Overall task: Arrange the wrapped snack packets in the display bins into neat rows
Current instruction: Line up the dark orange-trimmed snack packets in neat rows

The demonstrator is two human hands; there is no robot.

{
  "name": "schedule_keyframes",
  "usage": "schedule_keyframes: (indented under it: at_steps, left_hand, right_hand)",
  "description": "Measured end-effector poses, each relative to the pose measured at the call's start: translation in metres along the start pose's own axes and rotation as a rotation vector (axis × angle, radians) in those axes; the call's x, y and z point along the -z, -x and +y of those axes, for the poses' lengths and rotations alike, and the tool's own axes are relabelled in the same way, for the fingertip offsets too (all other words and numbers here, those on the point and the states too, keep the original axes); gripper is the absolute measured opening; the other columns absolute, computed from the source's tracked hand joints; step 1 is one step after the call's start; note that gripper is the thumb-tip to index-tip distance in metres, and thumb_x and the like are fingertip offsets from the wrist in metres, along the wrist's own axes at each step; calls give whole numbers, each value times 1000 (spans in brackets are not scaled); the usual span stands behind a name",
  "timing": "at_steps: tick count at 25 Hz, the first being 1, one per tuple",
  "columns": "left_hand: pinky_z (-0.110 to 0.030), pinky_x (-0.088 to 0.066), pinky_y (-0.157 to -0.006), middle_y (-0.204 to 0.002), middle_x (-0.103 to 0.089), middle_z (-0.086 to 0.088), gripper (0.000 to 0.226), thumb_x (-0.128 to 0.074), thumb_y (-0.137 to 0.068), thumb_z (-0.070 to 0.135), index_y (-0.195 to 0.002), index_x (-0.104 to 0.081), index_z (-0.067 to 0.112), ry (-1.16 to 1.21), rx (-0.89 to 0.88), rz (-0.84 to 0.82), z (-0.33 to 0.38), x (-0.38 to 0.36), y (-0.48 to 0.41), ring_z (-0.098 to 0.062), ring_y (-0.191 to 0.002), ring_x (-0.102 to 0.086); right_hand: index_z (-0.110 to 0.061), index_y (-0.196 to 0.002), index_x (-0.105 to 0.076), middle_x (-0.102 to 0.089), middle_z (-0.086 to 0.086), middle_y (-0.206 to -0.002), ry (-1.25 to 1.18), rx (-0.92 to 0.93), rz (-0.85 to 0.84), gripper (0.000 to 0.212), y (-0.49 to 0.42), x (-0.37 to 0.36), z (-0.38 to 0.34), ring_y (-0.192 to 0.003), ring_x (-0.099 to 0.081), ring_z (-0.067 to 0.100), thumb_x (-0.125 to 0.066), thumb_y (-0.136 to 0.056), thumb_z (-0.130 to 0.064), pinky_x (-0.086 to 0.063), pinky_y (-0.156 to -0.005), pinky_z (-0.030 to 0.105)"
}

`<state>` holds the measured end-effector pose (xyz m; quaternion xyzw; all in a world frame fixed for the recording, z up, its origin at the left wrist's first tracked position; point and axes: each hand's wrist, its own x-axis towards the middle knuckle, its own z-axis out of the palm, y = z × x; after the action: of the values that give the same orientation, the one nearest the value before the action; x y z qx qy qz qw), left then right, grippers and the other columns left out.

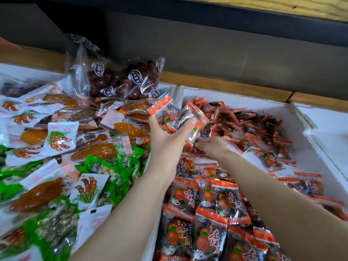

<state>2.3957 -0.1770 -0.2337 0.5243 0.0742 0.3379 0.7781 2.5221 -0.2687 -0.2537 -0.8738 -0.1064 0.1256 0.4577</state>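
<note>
My left hand (167, 136) is raised over the divide between two bins and grips a small stack of orange-and-black snack packets (175, 115), thumb across their front. Just below and to the right, my right hand (212, 146) reaches into the white foam bin (293, 117) and its fingers curl on a packet in the loose pile (250, 127). Nearer me in the same bin, orange-and-black packets lie in overlapping rows (212, 208), labels up.
The left bin holds a jumble of white tamarind packets (60, 136), amber dried-fruit packets (130, 129) and green packets (116, 168). A clear bag of dark red fruit (120, 80) stands at the back. A wooden ledge (226, 85) and dark wall run behind the bins. Another foam bin (329, 119) sits far right.
</note>
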Motion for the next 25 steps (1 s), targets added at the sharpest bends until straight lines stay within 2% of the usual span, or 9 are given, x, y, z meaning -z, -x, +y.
schedule_keyframes:
  at_steps: [2, 4, 7, 10, 13, 15, 20, 23, 25]
  left_hand:
    - [-51, -46, -98, -128, -59, -3, 80, -85, -50, 45, -119, -46, 31, -6, 3, 13, -2, 0, -2, -27, -117, -59]
    - [-51, -45, -98, -132, -55, -3, 87, -86, -48, 48, -123, -44, 34, -16, 9, 18, -4, 1, -4, -27, -120, -57]
    - [-52, -42, -102, -142, -48, -2, 103, -87, -42, 59, -131, -39, 38, -66, 42, 14, -6, 2, -4, -28, -126, -52]
    - [-52, -39, -105, -145, -45, 0, 108, -85, -41, 63, -135, -36, 38, -107, 52, 8, -7, 2, -3, -23, -130, -47]
    - [-54, -37, -106, -147, -43, -1, 118, -84, -34, 70, -136, -34, 38, -125, 63, -19, -5, 1, 0, -25, -133, -45]
    - [-55, -37, -106, -146, -44, -2, 120, -84, -34, 70, -137, -34, 34, -135, 60, -38, -2, -2, 5, -26, -132, -46]
    - [-55, -40, -104, -140, -51, -6, 106, -88, -47, 57, -135, -38, 26, -109, 25, -57, 4, -8, 11, -26, -128, -50]
    - [-51, -44, -102, -126, -60, -4, 84, -84, -56, 42, -127, -44, 21, -117, -17, -76, 13, -11, 21, -22, -117, -58]
    - [-47, -45, -102, -121, -63, -2, 78, -83, -59, 37, -125, -45, 20, -135, -33, -77, 21, -9, 27, -19, -113, -61]
  right_hand:
    - [3, -93, -68, -63, 12, -78, -65, -36, -12, 22, 0, 2, -2, -63, -58, 19, -65, -88, -17, -54, -82, 38]
    - [4, -101, -66, -65, 10, -81, -147, -95, -43, 24, 5, 7, -6, -61, -58, 15, -68, -86, -15, -56, -72, 28]
    - [1, -96, -66, -68, 12, -88, -247, -111, -50, 16, 16, 21, -14, -63, -64, 14, -68, -85, -10, -57, -61, 19]
    - [3, -82, -63, -67, 12, -79, -390, -83, 1, 9, 33, 39, -17, -61, -65, 12, -63, -88, -4, -57, -63, 19]
    - [2, -77, -60, -64, 8, -70, -538, -87, -8, 12, 66, 57, -14, -60, -65, 10, -59, -89, -2, -55, -81, 24]
    - [5, -82, -63, -68, 8, -69, -618, -123, -56, 11, 93, 65, -9, -59, -67, 9, -57, -89, 0, -57, -72, 22]
    - [13, -87, -64, -70, 18, -78, -679, -263, -226, 16, 154, 64, 5, -64, -70, 15, -50, -91, 4, -56, -56, 18]
    - [10, -86, -65, -68, 23, -87, -553, -286, -276, 16, 178, 55, 11, -69, -67, 18, -51, -91, 5, -57, -57, 18]
    - [1, -82, -65, -68, 18, -90, -467, -262, -277, 17, 189, 46, 13, -76, -67, 21, -51, -89, 8, -57, -59, 19]
